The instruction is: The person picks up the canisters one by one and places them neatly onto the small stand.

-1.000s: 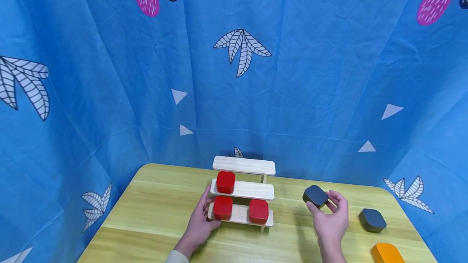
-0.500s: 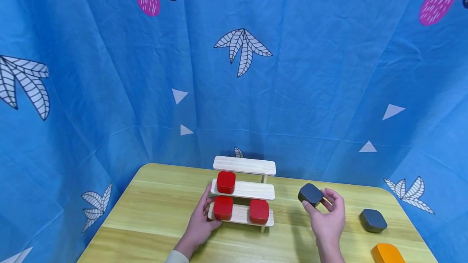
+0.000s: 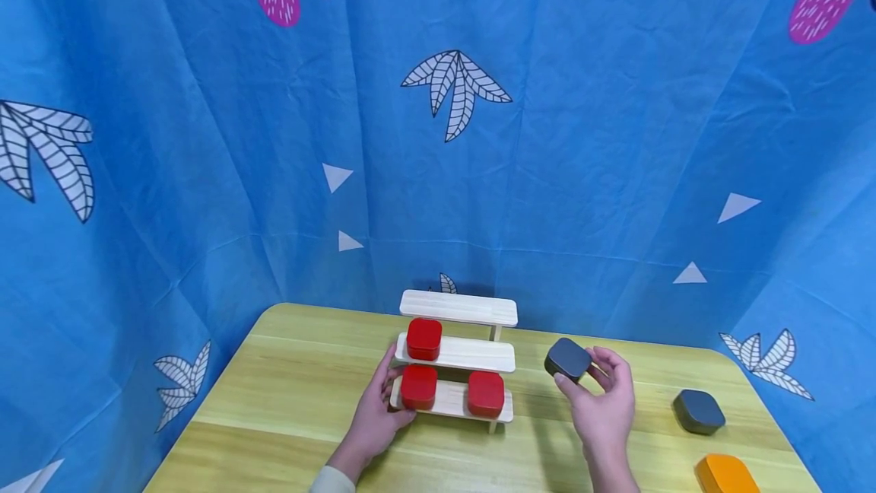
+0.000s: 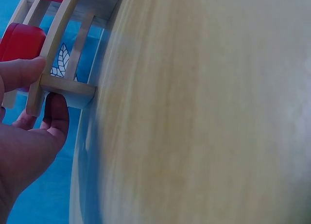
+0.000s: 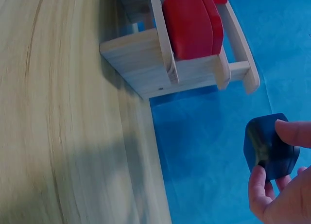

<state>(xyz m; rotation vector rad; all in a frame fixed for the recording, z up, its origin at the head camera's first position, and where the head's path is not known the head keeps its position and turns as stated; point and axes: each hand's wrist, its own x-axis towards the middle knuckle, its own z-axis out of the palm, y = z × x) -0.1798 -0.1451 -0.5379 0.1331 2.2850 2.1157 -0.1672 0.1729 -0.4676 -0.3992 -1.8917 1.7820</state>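
A small three-tier wooden rack (image 3: 472,354) stands on the table, carrying red rounded-square tins. One red tin (image 3: 424,338) sits at the left of the middle tier; on the bottom tier are another red tin (image 3: 419,386) at the left and a third red tin (image 3: 486,394) at the right. My left hand (image 3: 375,418) grips the rack's left end, thumb in front and fingers behind, as the left wrist view shows. Right of the rack, my right hand (image 3: 604,409) pinches a black rounded-square tin (image 3: 568,360) between thumb and fingers, raised above the table.
Farther right on the wooden table (image 3: 274,394) lie a second black tin (image 3: 699,411) and an orange tin (image 3: 727,474), partly cut off by the frame. A blue patterned curtain (image 3: 438,196) hangs behind the table and along both sides.
My right hand has moved left with the black tin, bringing it closer to the rack. My left hand and the red tins have stayed in place.
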